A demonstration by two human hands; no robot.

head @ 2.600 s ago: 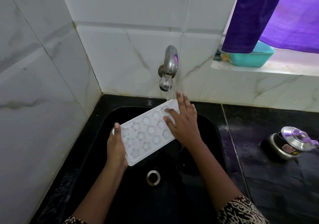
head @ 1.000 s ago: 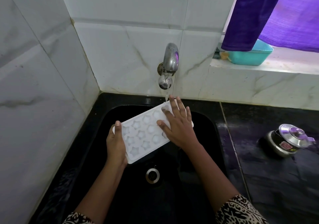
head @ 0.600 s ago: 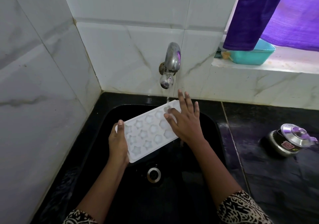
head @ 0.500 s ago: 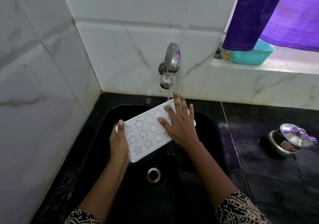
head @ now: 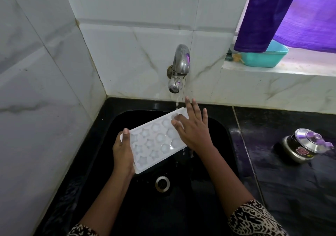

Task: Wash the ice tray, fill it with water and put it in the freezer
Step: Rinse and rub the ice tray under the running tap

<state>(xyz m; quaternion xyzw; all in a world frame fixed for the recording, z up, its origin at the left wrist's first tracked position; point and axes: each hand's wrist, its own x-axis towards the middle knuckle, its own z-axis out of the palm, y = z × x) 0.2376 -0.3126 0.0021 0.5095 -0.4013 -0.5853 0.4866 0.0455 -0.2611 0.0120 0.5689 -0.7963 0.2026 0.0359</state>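
A white ice tray (head: 153, 141) with star and round moulds is held tilted over the black sink (head: 216, 126), its far end under a thin stream from the steel tap (head: 179, 66). My left hand (head: 122, 154) grips the tray's near left end, thumb on top. My right hand (head: 192, 128) lies flat on the far right part of the tray with fingers spread and straight. Water drips from the tray's right edge.
The sink drain (head: 162, 183) sits below the tray. A small steel pot with lid (head: 305, 145) stands on the black counter at right. A teal tub (head: 263, 58) rests on the sill under a purple curtain (head: 269, 15). White tiled walls close the left and back.
My right hand has slid back and forth across the far end of the tray under the stream. My left hand has kept its grip; the tray has hardly shifted.
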